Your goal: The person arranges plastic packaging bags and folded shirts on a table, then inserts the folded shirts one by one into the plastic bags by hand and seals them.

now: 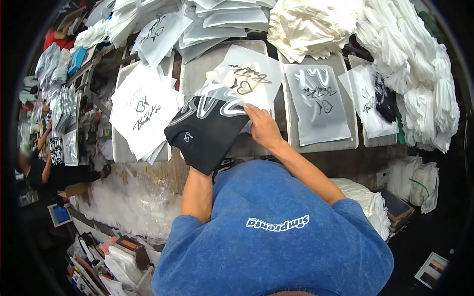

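Observation:
A folded black T-shirt (205, 140) with large white-outlined lettering and a small light logo slants over the work surface. Its far end lies inside the mouth of a translucent printed plastic bag (261, 69). My left hand is hidden under the shirt; only the wrist (199, 178) shows below its near edge, so its fingers cannot be seen. At the bag's near edge, beside the lettering, my right hand (264, 127) is closed, thumb and fingers pinching the plastic.
Printed bags (140, 116) are stacked to the left. Filled bags (323, 106) lie on a grey board to the right. Behind are more bags (212, 19), cream cloth (311, 27) and hanging white bundles (405, 44). A person in dark clothes (47, 170) is at far left.

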Available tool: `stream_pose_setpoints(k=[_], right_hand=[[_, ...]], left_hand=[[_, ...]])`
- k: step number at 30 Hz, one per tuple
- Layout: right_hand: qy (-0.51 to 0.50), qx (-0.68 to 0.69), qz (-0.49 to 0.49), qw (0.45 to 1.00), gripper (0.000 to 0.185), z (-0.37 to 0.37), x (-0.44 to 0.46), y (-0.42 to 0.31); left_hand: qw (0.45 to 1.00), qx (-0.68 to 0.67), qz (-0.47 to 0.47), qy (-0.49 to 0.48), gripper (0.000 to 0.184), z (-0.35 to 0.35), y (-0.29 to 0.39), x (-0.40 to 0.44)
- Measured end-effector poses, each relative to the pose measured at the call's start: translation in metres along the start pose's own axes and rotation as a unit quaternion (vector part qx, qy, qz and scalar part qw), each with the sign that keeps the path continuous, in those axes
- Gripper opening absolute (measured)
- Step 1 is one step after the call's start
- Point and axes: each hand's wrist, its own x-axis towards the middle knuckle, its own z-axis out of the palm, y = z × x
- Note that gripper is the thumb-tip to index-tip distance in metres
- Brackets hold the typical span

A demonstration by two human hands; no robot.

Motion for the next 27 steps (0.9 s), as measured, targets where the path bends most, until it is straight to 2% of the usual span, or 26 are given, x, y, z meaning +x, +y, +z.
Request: stream_pose_setpoints(k=[3,5,7,8,9,10,12,15,16,18,21,22,23,25,27], right_hand=[[-0.007,0.005,0.022,1.000,0.056,-0.003,0.002,-0.017],[0.031,0.012,-0.053,0.998,0.058,-0.004,0.004,-0.026],[0.028,0.006,-0.051,0.998,0.054,-0.008,0.011,-0.028],[0.026,-0.001,-0.031,0.999,0.051,-0.007,0.017,-0.023],[0.025,-0.007,-0.011,1.000,0.047,-0.005,0.020,-0.021],[0.027,-0.006,-0.011,1.000,0.047,0.000,0.022,-0.023],[-0.004,0.060,-0.125,0.990,0.043,0.009,0.035,-0.038],[-0.022,0.111,-0.179,0.977,0.048,0.007,0.036,-0.058],[-0.020,0.105,-0.182,0.977,0.048,0.005,0.038,-0.056],[0.142,0.073,-0.033,0.987,0.047,0.003,0.042,-0.047],[0.098,0.037,0.003,0.994,0.046,-0.001,0.076,-0.050],[0.111,-0.006,-0.042,0.993,0.035,0.013,0.089,-0.044],[0.116,-0.008,-0.037,0.992,0.035,0.026,0.096,-0.043],[0.001,-0.011,-0.049,0.999,0.022,0.042,0.110,-0.043],[0.013,0.032,-0.148,0.988,0.014,0.045,0.100,-0.072]], left_hand=[[0.996,0.085,0.007,-0.033,0.048,0.002,-0.006,0.004],[0.996,-0.085,-0.032,-0.015,0.041,0.017,-0.018,-0.006],[0.994,-0.105,-0.017,-0.019,0.040,0.021,-0.024,-0.005],[0.997,0.075,0.029,-0.014,0.038,0.011,-0.013,0.002],[0.965,0.253,0.073,-0.010,0.035,0.005,-0.007,0.006],[0.966,0.251,0.068,-0.006,0.035,0.006,-0.008,0.006],[0.990,0.139,0.037,0.000,0.035,0.011,-0.015,0.008],[0.999,0.031,0.004,0.014,0.035,0.018,-0.029,0.011],[1.000,0.022,0.000,0.017,0.035,0.018,-0.033,0.013],[1.000,0.006,-0.008,0.020,0.035,0.015,-0.036,0.017],[1.000,-0.015,-0.013,0.017,0.035,0.015,-0.040,0.021],[0.999,-0.027,-0.015,0.016,0.035,0.017,-0.040,0.022],[0.999,-0.041,-0.020,0.015,0.035,0.020,-0.042,0.023],[0.996,-0.081,-0.033,0.018,0.035,0.025,-0.046,0.027],[0.987,-0.144,-0.063,0.034,0.035,0.025,-0.056,0.033]])
